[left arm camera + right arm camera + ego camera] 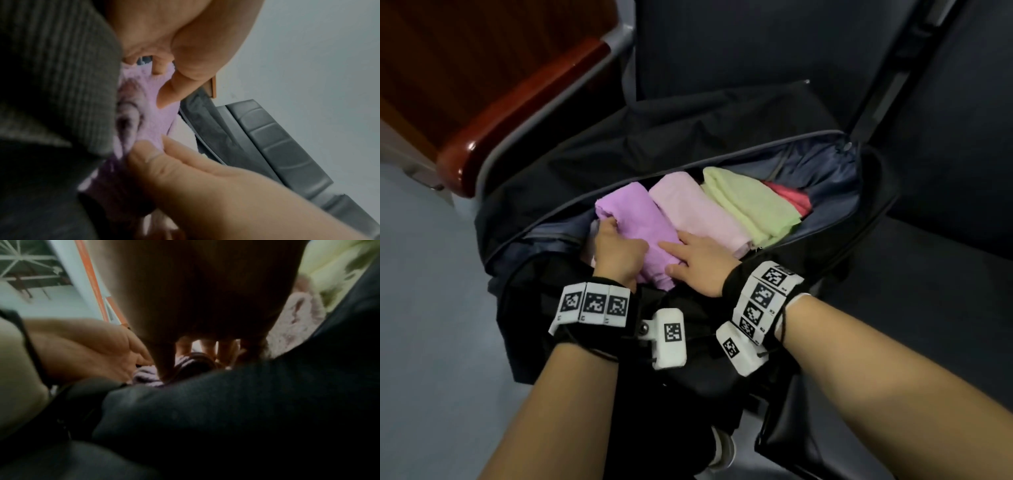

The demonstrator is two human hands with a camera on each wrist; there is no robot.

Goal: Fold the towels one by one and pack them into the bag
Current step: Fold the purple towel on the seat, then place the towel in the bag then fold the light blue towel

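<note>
A black duffel bag lies open on a dark seat. Inside, from left to right, lie a folded purple towel, a pale pink towel, a light green towel and a red towel, half hidden. My left hand grips the purple towel's left edge with curled fingers; the left wrist view shows the fingers on the purple towel. My right hand rests on the towel's near right part with straight fingers. The right wrist view is dark; the purple towel shows below the palm.
A red-brown wooden armrest runs along the bag's left side. Dark padded seats spread to the right and behind. Grey floor lies to the left. The bag's near flap hangs over the seat edge under my wrists.
</note>
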